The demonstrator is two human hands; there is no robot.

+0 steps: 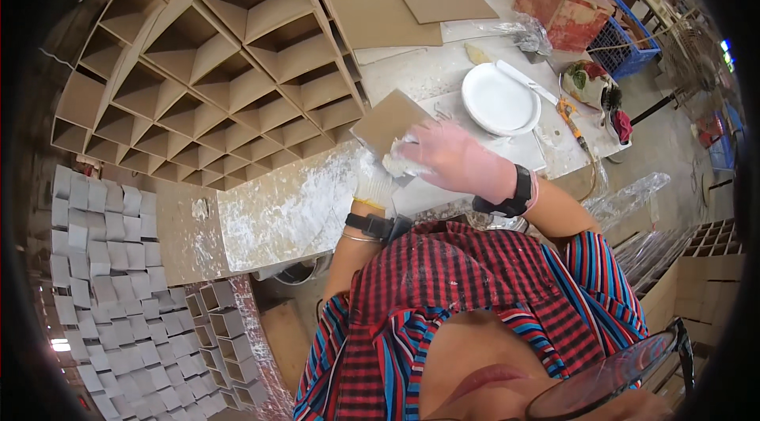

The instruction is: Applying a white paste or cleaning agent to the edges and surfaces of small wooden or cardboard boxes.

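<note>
while the right hand (455,158), in a thin pinkish glove, presses a white wad (398,161) closed in its fingers against a small brown board (385,120), the left hand (374,186), in a white glove, steadies that board from below; how tightly it grips i cannot tell. board lies tilted on the white-smeared worktable (293,203), near its middle. judged by the wet smear only at its near corner, coating has barely begun; most of the face looks bare. white plate (499,98) just beyond, holding what may be paste. two bigger bare boards (396,5) stacked further back. big brown grid rack (214,65) to the left, cells empty. grey grid pieces (103,263) stacked lower left. red box (558,1) and blue crate (625,45) at far right; labels unreadable.
</note>
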